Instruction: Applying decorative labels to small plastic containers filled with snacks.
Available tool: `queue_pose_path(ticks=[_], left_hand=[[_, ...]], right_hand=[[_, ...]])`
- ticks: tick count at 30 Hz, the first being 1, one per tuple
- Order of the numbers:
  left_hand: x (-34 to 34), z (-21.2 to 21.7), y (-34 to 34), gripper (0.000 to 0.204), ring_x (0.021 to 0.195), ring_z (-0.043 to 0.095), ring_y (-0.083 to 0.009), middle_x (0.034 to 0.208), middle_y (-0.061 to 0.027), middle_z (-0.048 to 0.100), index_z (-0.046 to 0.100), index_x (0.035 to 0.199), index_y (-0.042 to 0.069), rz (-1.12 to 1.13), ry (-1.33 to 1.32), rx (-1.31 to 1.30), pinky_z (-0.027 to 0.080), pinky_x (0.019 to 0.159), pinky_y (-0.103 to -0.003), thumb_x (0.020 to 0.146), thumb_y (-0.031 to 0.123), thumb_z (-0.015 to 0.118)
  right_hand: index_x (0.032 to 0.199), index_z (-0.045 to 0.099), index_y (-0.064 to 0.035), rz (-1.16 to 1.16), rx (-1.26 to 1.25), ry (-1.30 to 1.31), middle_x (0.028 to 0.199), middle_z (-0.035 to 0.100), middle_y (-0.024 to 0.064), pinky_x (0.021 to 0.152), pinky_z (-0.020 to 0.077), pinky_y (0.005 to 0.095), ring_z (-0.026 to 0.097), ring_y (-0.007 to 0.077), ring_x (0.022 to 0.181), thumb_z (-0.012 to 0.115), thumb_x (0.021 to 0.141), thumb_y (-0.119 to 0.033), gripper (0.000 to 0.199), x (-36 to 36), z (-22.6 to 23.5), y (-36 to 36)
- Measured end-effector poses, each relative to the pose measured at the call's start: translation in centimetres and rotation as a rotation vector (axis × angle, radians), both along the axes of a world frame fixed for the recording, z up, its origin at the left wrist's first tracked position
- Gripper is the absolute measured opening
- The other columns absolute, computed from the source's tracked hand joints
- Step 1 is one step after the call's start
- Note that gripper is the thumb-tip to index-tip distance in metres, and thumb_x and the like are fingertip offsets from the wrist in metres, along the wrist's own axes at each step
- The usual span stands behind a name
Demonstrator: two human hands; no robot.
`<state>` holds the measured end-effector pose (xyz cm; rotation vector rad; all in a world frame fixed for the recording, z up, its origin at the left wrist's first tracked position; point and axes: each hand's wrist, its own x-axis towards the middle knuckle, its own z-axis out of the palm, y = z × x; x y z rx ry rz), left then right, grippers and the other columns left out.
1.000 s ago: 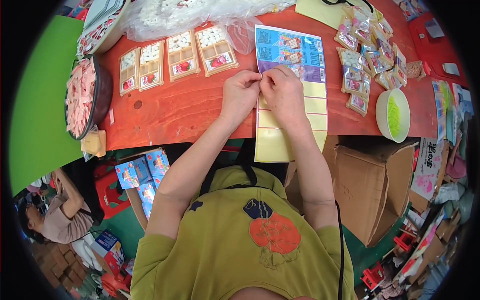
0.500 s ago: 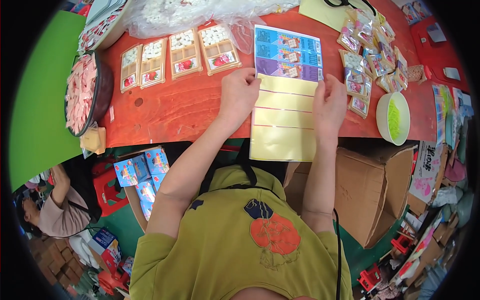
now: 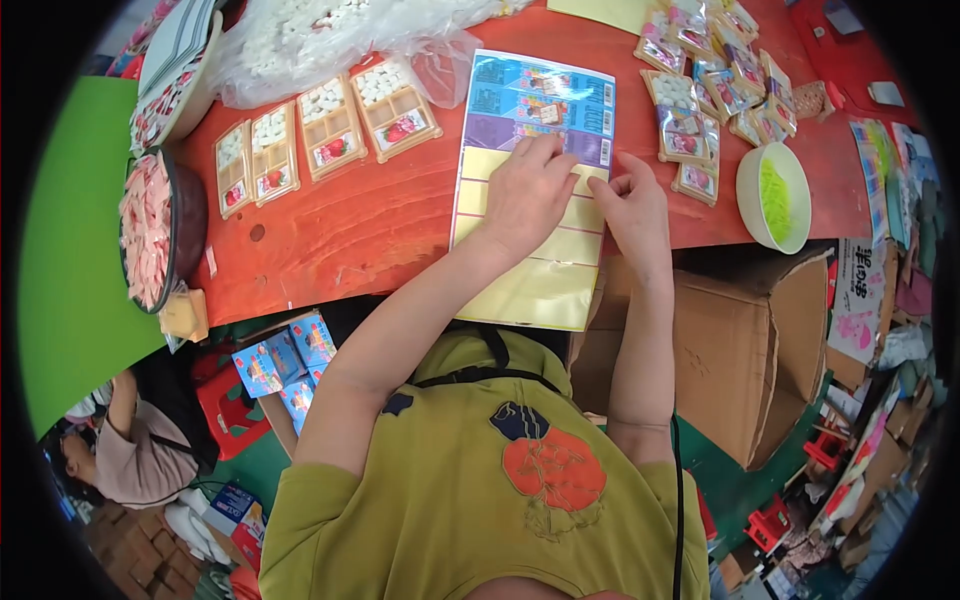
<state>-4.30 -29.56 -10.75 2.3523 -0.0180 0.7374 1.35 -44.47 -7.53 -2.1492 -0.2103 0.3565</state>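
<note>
Yellow in its lower part, the label sheet (image 3: 525, 295) lay beneath the left hand (image 3: 530, 195), its near end overhanging the red worktop (image 3: 340, 235). Whether the left grip pinched anything could not be told, its fingertips being turned down over the sheet; the right hand (image 3: 635, 210) hung at the sheet's right edge, its grip loosely parted. That overhang looked the likeliest trouble: a brushing forearm could have skewed or creased the sheet, and if its printed strips were adhesive, a lifted corner could have clung to a fingertip. Right of the sheet, the wrapped packs (image 3: 688, 138), heaped unevenly, might have slid if knocked. Left of it, whether the trays (image 3: 333, 150) had covers was hard to make out; without any, a bump could have spilled their white pieces. Beyond the sheet, the clear bag (image 3: 300, 50) was cut off by the view's upper edge.
</note>
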Motion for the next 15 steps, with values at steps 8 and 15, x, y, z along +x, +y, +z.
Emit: queue_pose_path(ticks=[8,15], left_hand=[[0.0,-0.3,0.4,0.010,0.081,0.063,-0.0254,0.089,-0.0054,0.061,0.069,0.086,0.006,0.094,0.036,-0.149,0.052,0.068,-0.038,0.078,0.010,0.072],[-1.2,-0.3,0.1,0.007,0.076,0.065,-0.0243,0.089,-0.0051,0.063,0.070,0.084,0.005,0.097,0.058,-0.315,0.052,0.065,-0.035,0.081,0.011,0.072]], right_hand=[[0.102,0.067,0.0002,-0.003,-0.339,-0.294,0.085,0.063,0.0105,0.062,0.0499,0.0322,0.063,0.0156,0.071,0.072,0.086,-0.024,0.030,-5.8,1.5,-1.4],[0.129,0.048,0.0054,-0.303,0.520,0.282,0.082,0.060,0.0013,0.050,0.0393,0.0192,0.052,0.0039,0.060,0.063,0.095,-0.020,0.045,-5.5,1.6,-1.7]])
